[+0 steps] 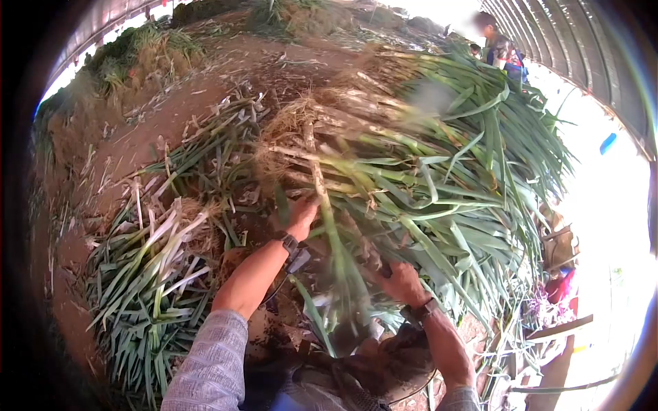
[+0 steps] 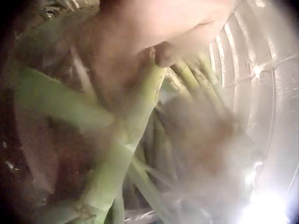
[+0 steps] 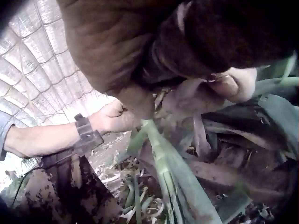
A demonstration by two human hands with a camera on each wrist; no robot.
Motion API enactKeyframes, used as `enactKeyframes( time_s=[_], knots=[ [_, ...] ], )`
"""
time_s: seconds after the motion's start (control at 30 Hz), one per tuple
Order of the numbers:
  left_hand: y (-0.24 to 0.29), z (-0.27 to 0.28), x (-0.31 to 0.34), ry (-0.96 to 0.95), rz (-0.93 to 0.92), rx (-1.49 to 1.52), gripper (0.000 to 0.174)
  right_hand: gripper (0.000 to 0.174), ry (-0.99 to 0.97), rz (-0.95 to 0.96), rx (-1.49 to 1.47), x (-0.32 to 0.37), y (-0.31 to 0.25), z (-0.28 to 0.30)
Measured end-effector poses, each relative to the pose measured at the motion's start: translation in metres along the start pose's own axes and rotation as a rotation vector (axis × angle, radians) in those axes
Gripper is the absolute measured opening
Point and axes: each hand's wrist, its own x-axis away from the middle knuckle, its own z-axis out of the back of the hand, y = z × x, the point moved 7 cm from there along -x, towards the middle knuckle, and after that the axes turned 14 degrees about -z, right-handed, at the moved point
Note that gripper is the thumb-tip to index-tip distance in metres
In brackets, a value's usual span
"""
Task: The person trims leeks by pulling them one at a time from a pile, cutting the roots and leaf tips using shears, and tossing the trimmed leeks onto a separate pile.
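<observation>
Left hand (image 1: 301, 219): fingers curled round one long leek (image 1: 330, 222), gripping the lower part of its stem. The leek lies in front of the person, root end pointing away, green leaves (blurred in the head view) hanging towards the lap. Right hand (image 1: 403, 282): just to the right of those leaves, fingers bent; cannot tell whether it pinches anything. Large heap of leeks (image 1: 473, 226) beyond and to the right, roots facing left. Smaller pile of leeks (image 1: 154, 301) at left, on the soil floor (image 1: 137, 140). Another person (image 1: 502, 51) at far right, under a ribbed roof (image 1: 569, 41).
</observation>
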Motion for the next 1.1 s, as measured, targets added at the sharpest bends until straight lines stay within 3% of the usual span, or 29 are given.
enactKeyframes(
  time_s=[0.2, 0.27, 0.33, 0.4, 0.5, 0.6, 0.7, 0.83, 0.93, 1.0, 1.03, 1.1],
  knots=[
    [0.012, 0.001, 0.025, -0.029, -0.042, 0.116, 0.034, 0.036, 0.024, 0.052, 0.017, -0.008, -0.011, -0.017],
    [0.03, 0.002, 0.042, -0.097, -0.111, -0.07, 0.032, 0.036, 0.002, 0.033, -0.008, -0.011, -0.015, -0.022],
    [0.011, 0.016, 0.042, -0.098, -0.032, -0.127, 0.028, 0.036, -0.017, -0.003, -0.035, -0.011, -0.015, -0.028],
    [0.008, 0.016, 0.05, -0.177, -0.177, 0.072, 0.026, 0.034, -0.023, 0.065, 0.005, -0.008, -0.021, -0.032],
    [-0.012, 0.026, 0.061, -0.179, -0.088, -0.121, 0.026, 0.032, -0.029, 0.052, -0.004, -0.013, -0.018, -0.038],
    [-0.009, 0.026, 0.071, -0.217, -0.189, 0.019, 0.029, 0.032, 0.048, 0.115, 0.026, -0.014, -0.024, -0.044],
    [-0.012, 0.029, 0.082, -0.28, -0.013, -0.211, 0.039, 0.041, -0.048, 0.041, 0.061, -0.021, -0.025, -0.051],
    [0.0, 0.032, 0.084, -0.182, -0.005, -0.279, 0.043, 0.04, -0.031, 0.113, -0.037, -0.021, -0.031, -0.043],
    [-0.009, 0.035, 0.063, -0.328, 0.004, -0.159, 0.042, 0.04, -0.126, 0.191, 0.045, -0.009, -0.041, -0.033],
    [0.012, 0.036, 0.06, -0.202, -0.119, -0.089, 0.037, 0.045, -0.111, 0.106, 0.057, 0.001, -0.041, -0.021],
    [-0.007, 0.04, 0.051, -0.224, 0.022, 0.116, 0.038, 0.048, -0.083, 0.12, 0.075, 0.003, -0.03, -0.026],
    [-0.022, 0.051, 0.036, -0.163, -0.013, 0.113, 0.037, 0.048, -0.153, 0.07, 0.133, 0.011, -0.006, -0.042]
  ],
)
